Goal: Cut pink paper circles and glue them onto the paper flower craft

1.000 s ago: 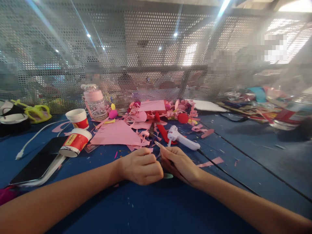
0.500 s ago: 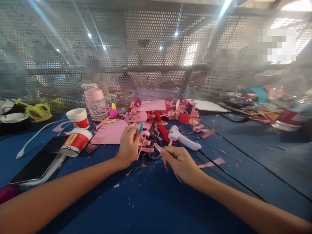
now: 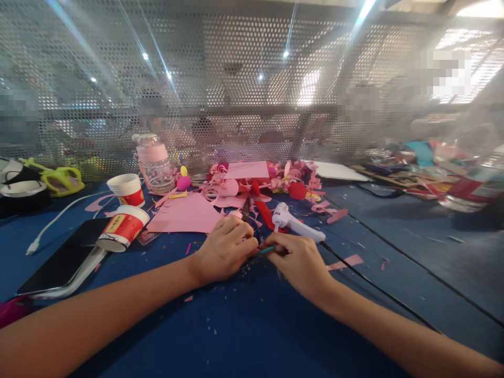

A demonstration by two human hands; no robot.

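Observation:
My left hand [image 3: 225, 251] and my right hand [image 3: 297, 258] meet over the blue table [image 3: 252, 325], fingers curled. Between them runs a thin teal stick [image 3: 266, 250]; both hands pinch it, the left near its left end, the right at its right end. What else the left fingers enclose is hidden. Just behind the hands lie pink paper strips and a large pink paper sheet [image 3: 185, 214]. A white glue gun [image 3: 296, 224] lies right behind my right hand, its black cord running right.
A tipped red-and-white paper cup [image 3: 122, 228] and an upright one [image 3: 126, 190] stand left, beside a phone [image 3: 59, 262] and a pink-lidded bottle [image 3: 154, 164]. Pink and red paper scraps [image 3: 255, 184] pile at the back. A perforated metal screen [image 3: 252, 94] closes the far edge.
My left hand, raised over the pink scraps with a teal piece half a second ago, has come back down to meet my right hand. My right hand shifted slightly forward.

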